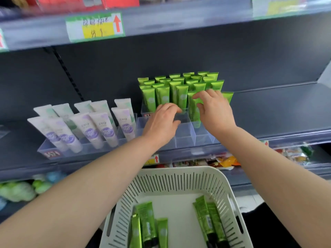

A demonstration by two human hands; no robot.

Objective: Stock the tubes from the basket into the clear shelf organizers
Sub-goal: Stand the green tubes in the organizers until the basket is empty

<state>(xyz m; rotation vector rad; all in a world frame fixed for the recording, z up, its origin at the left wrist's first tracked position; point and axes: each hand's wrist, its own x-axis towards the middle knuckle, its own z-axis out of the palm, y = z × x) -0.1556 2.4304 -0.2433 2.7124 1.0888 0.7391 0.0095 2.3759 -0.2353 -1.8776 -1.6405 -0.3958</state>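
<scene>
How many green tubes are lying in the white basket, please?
5 green tubes in the basket: three on its left, two on its right; overlap or the frame edge may hide more.

1. both bare forearms reach forward and upward, converging toward the middle.
2. left hand lies palm down, fingertips bent downward, thumb out to the right; whether it grips anything is unclear.
3. right hand is palm down, thumb and fingers curled round a green tube.
4. the hands sit near each other, not touching.
</scene>
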